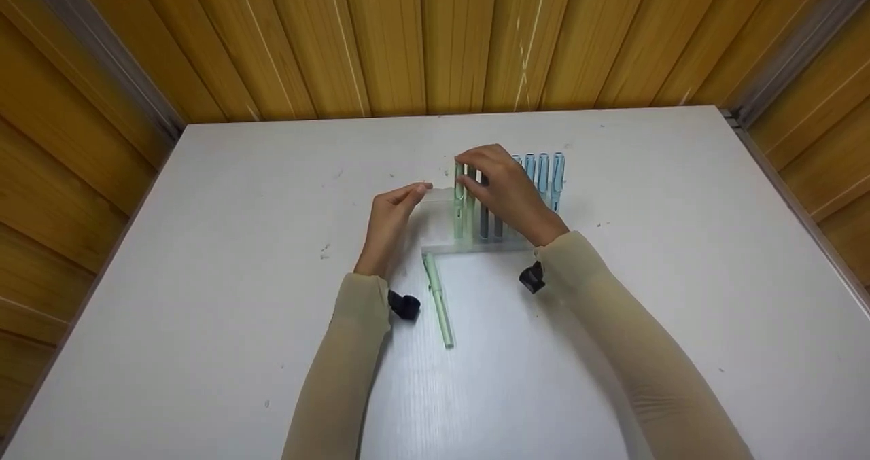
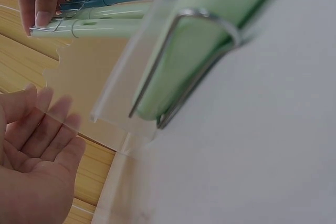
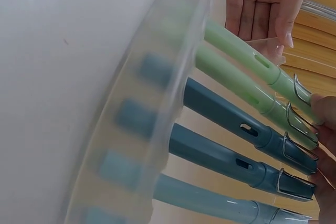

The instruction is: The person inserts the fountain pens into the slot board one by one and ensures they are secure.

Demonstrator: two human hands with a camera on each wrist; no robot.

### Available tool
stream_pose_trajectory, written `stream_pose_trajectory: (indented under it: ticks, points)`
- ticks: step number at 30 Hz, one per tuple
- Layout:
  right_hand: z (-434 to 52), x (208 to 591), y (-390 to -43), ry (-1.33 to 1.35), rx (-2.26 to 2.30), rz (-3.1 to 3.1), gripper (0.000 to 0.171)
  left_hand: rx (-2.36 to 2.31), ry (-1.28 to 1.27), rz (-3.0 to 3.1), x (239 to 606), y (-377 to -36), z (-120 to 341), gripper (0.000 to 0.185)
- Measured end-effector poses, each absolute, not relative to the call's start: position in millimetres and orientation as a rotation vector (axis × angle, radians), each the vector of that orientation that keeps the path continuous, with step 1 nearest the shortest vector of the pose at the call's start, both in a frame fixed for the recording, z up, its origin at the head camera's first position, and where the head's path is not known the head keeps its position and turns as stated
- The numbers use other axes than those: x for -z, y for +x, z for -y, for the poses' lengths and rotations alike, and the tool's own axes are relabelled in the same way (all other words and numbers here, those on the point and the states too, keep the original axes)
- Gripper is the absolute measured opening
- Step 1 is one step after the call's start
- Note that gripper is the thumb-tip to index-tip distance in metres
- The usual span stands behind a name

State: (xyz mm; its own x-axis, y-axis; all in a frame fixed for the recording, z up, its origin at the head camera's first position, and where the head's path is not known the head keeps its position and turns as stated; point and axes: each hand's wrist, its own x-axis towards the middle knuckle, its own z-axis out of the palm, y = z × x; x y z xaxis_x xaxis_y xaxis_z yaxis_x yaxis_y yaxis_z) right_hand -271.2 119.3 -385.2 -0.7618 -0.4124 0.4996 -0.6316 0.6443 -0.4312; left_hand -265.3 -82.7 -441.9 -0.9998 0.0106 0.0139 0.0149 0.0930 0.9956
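Clear acrylic pen stand (image 1: 445,242) near the middle of the white desk (image 1: 204,242), somewhat toward its far edge. It holds a row of pens standing upright, caps up: green ones (image 1: 460,202) at the left end, then dark grey-blue (image 1: 484,223), then light blue (image 1: 557,174) toward the right. One further green pen (image 1: 438,299) lies flat on the desk just in front of the stand, its long axis running roughly from the stand toward the near edge.

The right hand (image 1: 499,188) is over the top of the row, above the green and grey pens; its fingertips (image 2: 42,3) pinch the cap end of the leftmost standing green pen (image 2: 100,26), by the wire clip. The left hand (image 1: 394,219) is at the stand's left end, fingers (image 3: 262,9) straight and close together, tips against the clear side panel, bracing rather than gripping. The loose pen lies nearer the left wrist.
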Motion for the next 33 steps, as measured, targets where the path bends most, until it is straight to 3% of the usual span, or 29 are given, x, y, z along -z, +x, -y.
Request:
stream_pose_trajectory:
  ticks: [18,33]
  points:
    - [-115,391,-275,0.804,-0.679,2.482,0.031,2.125,-0.032,2.277,444,-266,81,0.032]
    - [-114,381,-264,0.790,-0.818,2.457,0.033,2.119,-0.046,2.280,441,-266,83,0.032]
